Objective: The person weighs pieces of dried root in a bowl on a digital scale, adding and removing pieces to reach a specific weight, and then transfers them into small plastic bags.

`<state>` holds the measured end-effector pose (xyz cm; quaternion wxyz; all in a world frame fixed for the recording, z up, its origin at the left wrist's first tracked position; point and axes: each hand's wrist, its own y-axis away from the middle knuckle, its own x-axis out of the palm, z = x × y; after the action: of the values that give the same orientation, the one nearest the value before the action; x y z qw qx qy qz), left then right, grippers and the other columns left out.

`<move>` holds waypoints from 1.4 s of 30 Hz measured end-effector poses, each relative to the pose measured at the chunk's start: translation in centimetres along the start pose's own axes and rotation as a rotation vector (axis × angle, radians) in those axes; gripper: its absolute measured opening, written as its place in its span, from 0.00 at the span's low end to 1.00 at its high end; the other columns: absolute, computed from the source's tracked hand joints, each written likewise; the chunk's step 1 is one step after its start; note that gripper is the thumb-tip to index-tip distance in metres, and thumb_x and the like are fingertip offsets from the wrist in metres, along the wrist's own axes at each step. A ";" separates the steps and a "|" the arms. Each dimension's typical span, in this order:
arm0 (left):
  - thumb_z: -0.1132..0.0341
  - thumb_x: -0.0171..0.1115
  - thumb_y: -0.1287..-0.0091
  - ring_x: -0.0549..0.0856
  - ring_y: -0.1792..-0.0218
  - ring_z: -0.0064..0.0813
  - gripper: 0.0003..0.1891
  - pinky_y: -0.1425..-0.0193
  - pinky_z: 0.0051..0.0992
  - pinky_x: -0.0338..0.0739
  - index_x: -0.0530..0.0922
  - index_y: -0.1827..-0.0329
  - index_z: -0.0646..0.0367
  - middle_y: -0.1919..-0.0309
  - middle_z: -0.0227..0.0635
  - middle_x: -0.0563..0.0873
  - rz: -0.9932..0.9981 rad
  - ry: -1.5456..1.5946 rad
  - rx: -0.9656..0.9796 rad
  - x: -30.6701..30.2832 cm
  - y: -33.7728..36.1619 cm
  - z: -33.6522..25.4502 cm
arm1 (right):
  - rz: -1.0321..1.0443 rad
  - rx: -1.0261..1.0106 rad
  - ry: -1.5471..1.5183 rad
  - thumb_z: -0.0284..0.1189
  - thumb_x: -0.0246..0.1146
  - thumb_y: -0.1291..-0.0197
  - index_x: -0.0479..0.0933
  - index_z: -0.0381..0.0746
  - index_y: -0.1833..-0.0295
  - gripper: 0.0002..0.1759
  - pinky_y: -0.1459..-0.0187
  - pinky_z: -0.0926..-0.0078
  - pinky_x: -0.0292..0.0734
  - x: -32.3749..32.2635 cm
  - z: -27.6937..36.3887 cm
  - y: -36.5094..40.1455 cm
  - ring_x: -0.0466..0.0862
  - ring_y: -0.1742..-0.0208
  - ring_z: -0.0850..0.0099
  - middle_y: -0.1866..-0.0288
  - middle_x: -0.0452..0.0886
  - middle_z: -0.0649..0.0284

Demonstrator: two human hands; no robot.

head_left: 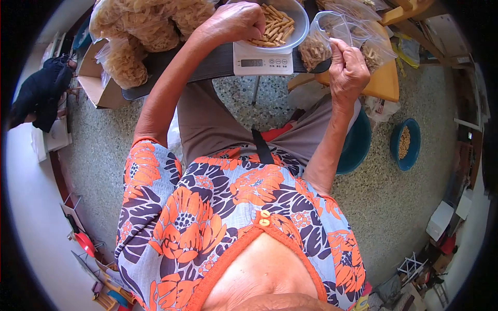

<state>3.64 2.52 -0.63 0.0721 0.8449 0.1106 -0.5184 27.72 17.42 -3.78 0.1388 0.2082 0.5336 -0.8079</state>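
Where the white scale (262, 62) sits at top centre of the frame, carrying a clear bowl (300, 18) of pale sticks (275, 28). Strewn flat in the bowl, long axes mixed, many slanting from upper left to lower right. More of the same packed in a plastic bag (316, 49) just right of the scale, roughly parallel there and close to upright in the frame, with the bag mouth toward the top edge.

Left hand (233, 22) over the bowl's left side, knuckles up, fingers curled shut above the sticks; cannot tell whether any are pinched inside. Forearm rising diagonally from the lower left, elbow bent.

Right hand (347, 70) just right of the bag, raised upright on a nearly vertical forearm, fingers and thumb closed on the bag's edge.

Under the scale, a dark tray (207, 65). Full bags (145, 26) at upper left, and a blue bowl (404, 142) on the floor at right.
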 end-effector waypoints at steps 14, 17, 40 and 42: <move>0.71 0.72 0.31 0.85 0.70 0.17 0.07 0.67 0.23 0.79 0.88 0.55 0.65 0.70 0.30 0.90 -0.095 0.840 -0.032 -0.2 0.1 1.7 | 0.012 0.024 -0.018 0.27 0.74 0.35 0.89 0.41 0.54 0.06 0.62 0.67 0.84 0.1 0.1 0.2 0.88 0.65 0.59 0.64 0.87 0.58; 0.67 0.69 0.25 0.84 0.74 0.12 0.10 0.73 0.15 0.77 0.86 0.52 0.67 0.70 0.32 0.89 -0.061 1.298 -0.065 -0.1 0.0 2.3 | 0.022 0.036 0.003 0.27 0.74 0.35 0.89 0.41 0.54 0.06 0.62 0.66 0.84 0.1 0.3 0.3 0.89 0.65 0.59 0.64 0.87 0.58; 0.74 0.70 0.30 0.86 0.67 0.16 0.04 0.64 0.20 0.80 0.88 0.57 0.66 0.68 0.31 0.91 -0.519 0.995 0.091 1.6 -4.8 -4.8 | -0.012 0.020 -0.009 0.25 0.74 0.36 0.89 0.40 0.54 0.06 0.61 0.68 0.84 0.5 1.2 0.9 0.89 0.64 0.59 0.63 0.87 0.56; 0.75 0.70 0.36 0.87 0.69 0.20 0.03 0.64 0.25 0.81 0.88 0.62 0.65 0.70 0.34 0.91 -0.467 0.667 0.060 0.4 -4.0 -2.8 | -0.012 0.026 -0.007 0.25 0.74 0.36 0.89 0.40 0.54 0.06 0.61 0.69 0.84 0.4 1.1 0.9 0.89 0.64 0.60 0.63 0.88 0.56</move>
<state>5.19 7.08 0.22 -0.1119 0.9206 0.3018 -0.2213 27.51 16.05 -4.30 0.1329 0.2037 0.5236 -0.8165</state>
